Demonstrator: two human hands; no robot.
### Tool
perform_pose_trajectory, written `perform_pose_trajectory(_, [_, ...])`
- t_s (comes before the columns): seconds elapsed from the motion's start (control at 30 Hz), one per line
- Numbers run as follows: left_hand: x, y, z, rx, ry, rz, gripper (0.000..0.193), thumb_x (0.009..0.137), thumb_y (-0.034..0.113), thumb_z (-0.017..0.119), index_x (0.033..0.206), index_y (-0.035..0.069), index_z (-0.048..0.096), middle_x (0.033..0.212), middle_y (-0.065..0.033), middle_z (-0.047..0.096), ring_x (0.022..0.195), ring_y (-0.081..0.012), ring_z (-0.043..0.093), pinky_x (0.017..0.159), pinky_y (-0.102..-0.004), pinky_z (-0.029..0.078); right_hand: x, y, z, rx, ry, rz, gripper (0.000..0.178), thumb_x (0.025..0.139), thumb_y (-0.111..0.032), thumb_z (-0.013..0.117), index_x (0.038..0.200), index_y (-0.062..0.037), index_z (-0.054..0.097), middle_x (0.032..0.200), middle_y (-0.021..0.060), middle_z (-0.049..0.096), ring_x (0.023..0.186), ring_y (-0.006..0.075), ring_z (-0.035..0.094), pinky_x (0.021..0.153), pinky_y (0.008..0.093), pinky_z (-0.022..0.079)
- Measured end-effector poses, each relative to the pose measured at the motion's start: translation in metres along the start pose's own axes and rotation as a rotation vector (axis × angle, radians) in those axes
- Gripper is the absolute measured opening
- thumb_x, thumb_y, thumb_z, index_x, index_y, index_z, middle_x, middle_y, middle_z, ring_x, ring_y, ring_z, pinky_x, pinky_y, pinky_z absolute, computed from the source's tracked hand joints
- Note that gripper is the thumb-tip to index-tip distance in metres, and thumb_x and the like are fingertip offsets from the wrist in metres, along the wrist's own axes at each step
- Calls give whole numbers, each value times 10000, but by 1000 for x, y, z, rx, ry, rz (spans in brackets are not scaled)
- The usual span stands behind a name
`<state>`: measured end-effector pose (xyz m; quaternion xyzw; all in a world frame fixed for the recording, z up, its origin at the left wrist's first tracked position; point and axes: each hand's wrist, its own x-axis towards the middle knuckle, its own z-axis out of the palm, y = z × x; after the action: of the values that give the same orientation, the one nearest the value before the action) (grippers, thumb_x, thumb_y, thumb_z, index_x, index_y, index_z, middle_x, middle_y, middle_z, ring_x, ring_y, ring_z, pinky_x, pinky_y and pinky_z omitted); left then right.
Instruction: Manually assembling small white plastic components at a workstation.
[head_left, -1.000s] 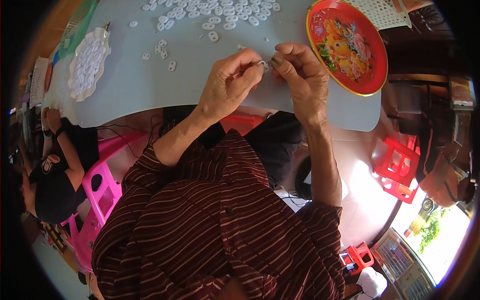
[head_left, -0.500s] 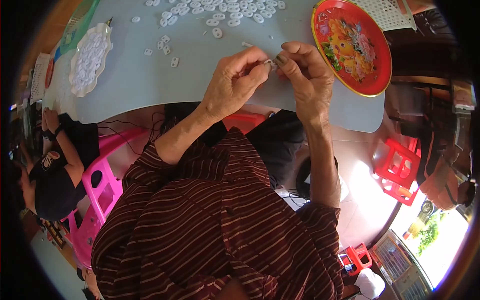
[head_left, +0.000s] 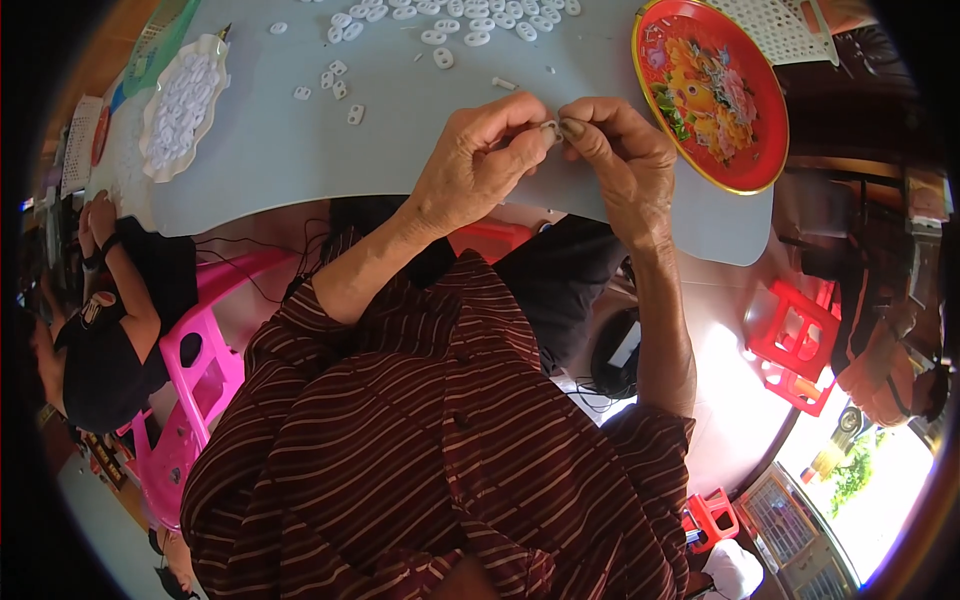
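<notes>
One small white piece (head_left: 556, 131) at the fingertips, dozens loose beyond

Nearest, the wearer's striped shirt (head_left: 400, 420) and dark-clad lap lie below the edge of the table (head_left: 270, 165). Over that edge the two hands meet. The left hand (head_left: 490, 155) has thumb and forefinger clamped on the small white piece; the right hand (head_left: 625, 165) brings thumb and forefinger right up to it, but I cannot tell whether they pinch it too or hold something tinier. The fingers cover most of it, so whether it is finished cannot be read.

Just past the left fingers lies a small white rod (head_left: 504, 83). Farther out and leftward sit five two-holed rectangular pieces (head_left: 355, 114), and along the far side many oval pieces (head_left: 477, 39) are scattered. By my judgement one piece is being worked on and most of the visible stock is untouched; no pile shows plainly as completed.

To the right, a red flowered tray (head_left: 765, 135) sits near the right hand and limits sideways room; a few pale bits lie on it. A white perforated basket (head_left: 790, 35) stands behind. At the table's left, a scalloped dish (head_left: 213, 112) is heaped with more ovals, near a green mesh basket (head_left: 152, 52).

Farther off are another person's hands (head_left: 100, 220), a pink chair (head_left: 205, 370) and red stools (head_left: 795, 325).
</notes>
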<state>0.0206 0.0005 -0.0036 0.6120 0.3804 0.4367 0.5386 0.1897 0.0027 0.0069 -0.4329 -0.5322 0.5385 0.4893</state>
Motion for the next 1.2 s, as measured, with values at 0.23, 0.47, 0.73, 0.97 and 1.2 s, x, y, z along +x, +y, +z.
perform_pose_trajectory(0.23, [-1, 1, 2, -16, 11, 34, 126, 879, 92, 558, 785, 13, 531, 610, 26, 494, 565, -29, 429, 503, -194, 359, 0, -5, -4, -67, -76, -15, 102, 853, -79, 652, 859, 20, 627, 744, -6, 613, 669, 47, 506, 591, 190, 423])
perform_pose_trajectory(0.47, [-3, 2, 6, -29, 66, 25, 126, 867, 73, 555, 767, 9, 514, 594, 37, 475, 549, -25, 396, 493, -190, 346, 2, -10, 5, -329, -25, -102, 150, 836, -110, 677, 819, 27, 621, 686, 25, 631, 623, 55, 509, 571, 207, 434])
perform_pose_trajectory(0.73, [-2, 2, 7, -115, 100, -8, 107, 865, 57, 545, 767, 16, 529, 604, 44, 481, 551, -13, 412, 484, -182, 342, 3, -9, 2, -233, -9, 2, 169, 870, -150, 646, 843, 16, 630, 654, -1, 581, 591, 55, 480, 554, 202, 419])
perform_pose_trajectory(0.97, [-1, 0, 5, -73, 68, 30, 82, 867, 56, 545, 799, 11, 545, 604, 40, 479, 546, -13, 410, 483, -186, 343, 2, -5, -3, -139, -89, -23, 154, 882, -130, 628, 906, 21, 612, 732, -9, 581, 646, 47, 478, 579, 190, 404])
perform_pose_trajectory(1.2, [-5, -3, 4, 14, 127, 121, 96, 885, 84, 544, 843, -1, 559, 606, 31, 473, 550, -23, 398, 488, -196, 344, -2, -11, 12, -316, 41, -6, 114, 865, -92, 644, 851, 19, 619, 746, 0, 607, 691, 49, 517, 620, 188, 431])
